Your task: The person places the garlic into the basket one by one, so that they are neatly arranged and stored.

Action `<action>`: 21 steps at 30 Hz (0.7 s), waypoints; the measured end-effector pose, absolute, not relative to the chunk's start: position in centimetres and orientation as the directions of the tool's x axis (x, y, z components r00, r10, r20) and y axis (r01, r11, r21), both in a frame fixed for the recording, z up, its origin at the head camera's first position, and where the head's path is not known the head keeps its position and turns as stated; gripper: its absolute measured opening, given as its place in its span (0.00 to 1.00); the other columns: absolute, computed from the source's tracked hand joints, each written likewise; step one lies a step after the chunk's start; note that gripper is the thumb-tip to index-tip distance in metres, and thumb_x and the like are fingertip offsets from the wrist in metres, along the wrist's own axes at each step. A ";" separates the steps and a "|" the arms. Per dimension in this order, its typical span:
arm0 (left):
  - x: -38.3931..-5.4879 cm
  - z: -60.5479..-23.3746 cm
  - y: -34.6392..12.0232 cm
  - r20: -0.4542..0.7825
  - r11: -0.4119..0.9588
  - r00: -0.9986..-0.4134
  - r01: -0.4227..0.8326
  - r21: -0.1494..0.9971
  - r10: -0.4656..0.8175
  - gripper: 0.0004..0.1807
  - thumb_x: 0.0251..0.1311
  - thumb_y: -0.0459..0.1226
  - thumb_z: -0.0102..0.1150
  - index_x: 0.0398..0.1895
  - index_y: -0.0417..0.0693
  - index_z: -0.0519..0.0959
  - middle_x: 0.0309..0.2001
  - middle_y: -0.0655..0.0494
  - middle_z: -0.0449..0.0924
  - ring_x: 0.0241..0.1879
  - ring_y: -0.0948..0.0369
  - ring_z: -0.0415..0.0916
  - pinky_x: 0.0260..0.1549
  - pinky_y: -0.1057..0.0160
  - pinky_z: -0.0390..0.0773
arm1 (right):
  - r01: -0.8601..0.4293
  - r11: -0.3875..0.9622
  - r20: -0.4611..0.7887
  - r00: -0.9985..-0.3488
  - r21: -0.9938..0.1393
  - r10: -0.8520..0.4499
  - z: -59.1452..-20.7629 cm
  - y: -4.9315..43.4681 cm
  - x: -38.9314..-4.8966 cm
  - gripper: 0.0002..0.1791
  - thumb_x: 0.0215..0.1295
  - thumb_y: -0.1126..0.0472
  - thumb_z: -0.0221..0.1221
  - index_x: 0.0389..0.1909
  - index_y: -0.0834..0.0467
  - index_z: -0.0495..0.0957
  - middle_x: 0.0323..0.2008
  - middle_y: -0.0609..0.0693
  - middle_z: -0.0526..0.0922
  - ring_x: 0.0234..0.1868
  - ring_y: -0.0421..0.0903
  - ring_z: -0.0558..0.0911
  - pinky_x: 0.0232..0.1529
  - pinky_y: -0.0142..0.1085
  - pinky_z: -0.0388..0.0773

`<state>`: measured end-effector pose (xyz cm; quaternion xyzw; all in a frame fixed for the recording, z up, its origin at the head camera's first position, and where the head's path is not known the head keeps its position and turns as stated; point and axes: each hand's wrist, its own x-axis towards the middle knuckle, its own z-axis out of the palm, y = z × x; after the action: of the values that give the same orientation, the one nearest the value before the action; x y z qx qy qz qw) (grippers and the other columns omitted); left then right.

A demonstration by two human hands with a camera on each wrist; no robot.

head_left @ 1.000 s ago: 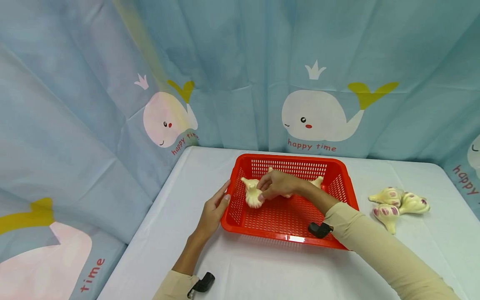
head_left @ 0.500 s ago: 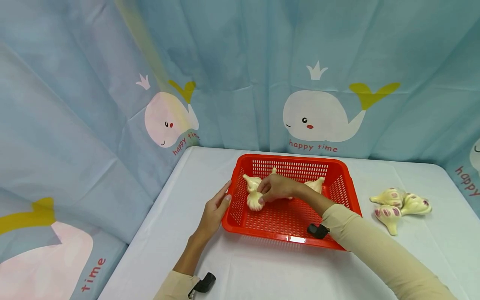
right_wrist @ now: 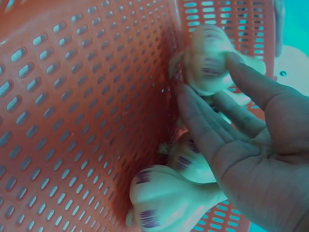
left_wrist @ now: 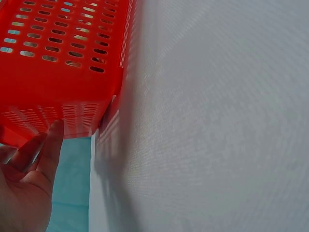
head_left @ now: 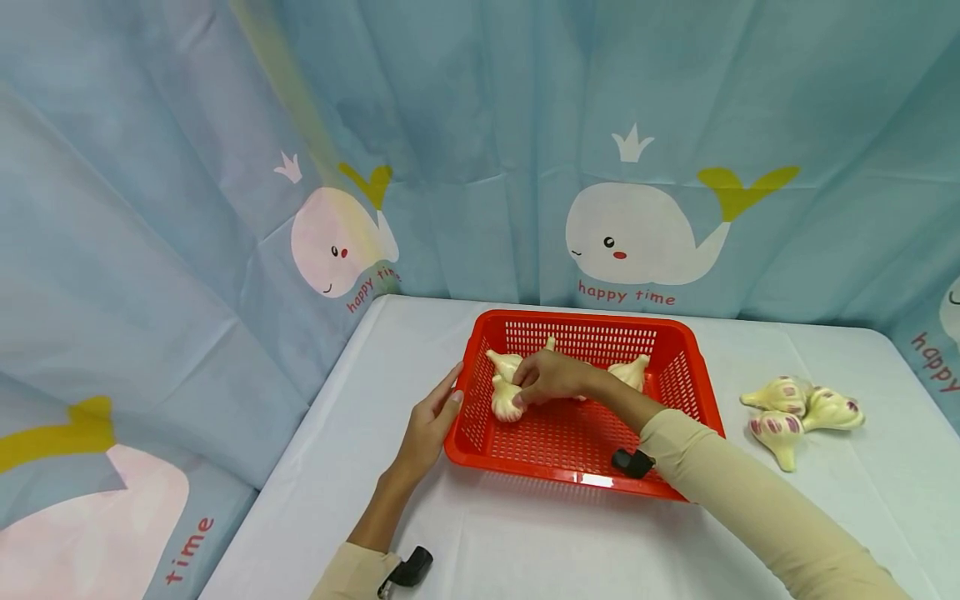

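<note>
Inside a red perforated plastic basket (head_left: pixel 487 461), my right hand (head_left: pixel 551 375) pinches a cream garlic bulb (head_left: pixel 506 402) near the left wall. In the right wrist view, thumb and fingertips lie on either side of that purple-streaked bulb (right_wrist: pixel 205 63). Another garlic bulb (head_left: pixel 504 363) touches it from behind. A third bulb (head_left: pixel 630 372) lies toward the back right, and a stem (head_left: pixel 550 343) pokes up behind my hand, which hides part of the group. My left hand (head_left: pixel 423 429) rests with straight fingers against the basket's outer left side, as the left wrist view also shows.
Three purple-marked garlic bulbs (head_left: pixel 780 425) lie clustered on the white tablecloth (head_left: pixel 525 542), right of the basket. A blue curtain printed with whales (head_left: pixel 630 233) hangs behind and along the left of the table.
The pinched garlic bulb has tipped, its stem now pointing back and left, and settled beside the bulb behind it. My right hand has shifted slightly; my left hand stays put.
</note>
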<state>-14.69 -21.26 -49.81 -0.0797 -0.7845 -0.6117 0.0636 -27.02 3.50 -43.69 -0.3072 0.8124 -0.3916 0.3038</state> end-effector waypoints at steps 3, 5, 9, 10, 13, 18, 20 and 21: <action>-14.7 -49.8 -21.3 0.198 0.237 -0.979 0.204 0.950 0.050 0.29 0.83 0.47 0.49 0.83 0.61 0.63 0.81 0.59 0.64 0.77 0.56 0.67 0.64 0.60 0.78 | -0.269 0.501 -0.246 -0.625 -0.822 -0.740 -43.7 3.5 -27.1 0.18 0.67 0.62 0.71 0.53 0.67 0.84 0.43 0.56 0.91 0.42 0.43 0.87 0.47 0.35 0.86; -14.7 -49.8 -21.3 0.200 0.239 -0.978 0.206 0.949 0.052 0.29 0.83 0.47 0.49 0.83 0.62 0.63 0.80 0.60 0.64 0.76 0.56 0.68 0.64 0.60 0.79 | -0.276 0.501 -0.245 -0.622 -0.820 -0.744 -43.7 3.6 -27.1 0.19 0.67 0.62 0.71 0.54 0.67 0.84 0.44 0.56 0.91 0.42 0.43 0.86 0.47 0.35 0.86; -14.7 -49.8 -21.3 0.201 0.237 -0.978 0.208 0.949 0.054 0.29 0.83 0.48 0.49 0.83 0.62 0.63 0.80 0.60 0.64 0.76 0.55 0.69 0.63 0.61 0.79 | -0.278 0.494 -0.240 -0.618 -0.824 -0.748 -43.6 3.7 -27.2 0.20 0.66 0.63 0.72 0.55 0.69 0.83 0.43 0.56 0.91 0.40 0.43 0.85 0.44 0.34 0.86; -14.7 -49.8 -21.3 0.202 0.236 -0.978 0.209 0.949 0.055 0.29 0.83 0.47 0.49 0.83 0.62 0.63 0.80 0.60 0.64 0.76 0.55 0.69 0.63 0.61 0.79 | -0.277 0.490 -0.238 -0.618 -0.826 -0.750 -43.6 3.7 -27.2 0.20 0.66 0.64 0.72 0.55 0.70 0.83 0.43 0.56 0.91 0.40 0.43 0.85 0.44 0.33 0.85; -14.8 -50.0 -21.3 0.210 0.236 -0.976 0.218 0.947 0.058 0.29 0.83 0.47 0.49 0.83 0.62 0.63 0.80 0.59 0.64 0.76 0.55 0.68 0.64 0.61 0.78 | -0.274 0.472 -0.226 -0.613 -0.838 -0.757 -43.5 3.9 -27.2 0.20 0.66 0.65 0.72 0.55 0.71 0.82 0.42 0.57 0.92 0.38 0.42 0.86 0.42 0.32 0.85; -14.9 -50.0 -21.4 0.211 0.229 -0.975 0.221 0.948 0.065 0.29 0.83 0.47 0.49 0.83 0.62 0.63 0.81 0.59 0.64 0.76 0.55 0.68 0.65 0.61 0.78 | -0.268 0.456 -0.218 -0.608 -0.849 -0.764 -43.3 4.2 -27.3 0.20 0.66 0.66 0.71 0.55 0.71 0.82 0.41 0.56 0.92 0.39 0.42 0.86 0.42 0.31 0.83; -14.8 -49.9 -21.4 0.206 0.227 -0.976 0.216 0.950 0.065 0.29 0.83 0.47 0.49 0.83 0.63 0.63 0.81 0.60 0.63 0.76 0.56 0.68 0.65 0.61 0.78 | -0.265 0.453 -0.218 -0.606 -0.851 -0.765 -43.2 4.3 -27.3 0.20 0.66 0.66 0.71 0.55 0.71 0.82 0.42 0.56 0.92 0.40 0.42 0.86 0.43 0.31 0.83; -14.8 -49.9 -21.4 0.202 0.228 -0.977 0.212 0.950 0.065 0.29 0.83 0.47 0.49 0.83 0.64 0.63 0.81 0.61 0.64 0.76 0.56 0.68 0.64 0.61 0.78 | -0.258 0.455 -0.223 -0.607 -0.852 -0.763 -43.1 4.3 -27.3 0.20 0.66 0.65 0.71 0.56 0.70 0.82 0.42 0.56 0.92 0.40 0.42 0.86 0.43 0.32 0.83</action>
<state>-14.84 -21.44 -49.93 -0.0885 -0.7812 -0.6150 0.0599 -27.25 4.34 -43.08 -0.3205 0.7962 -0.4119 0.3061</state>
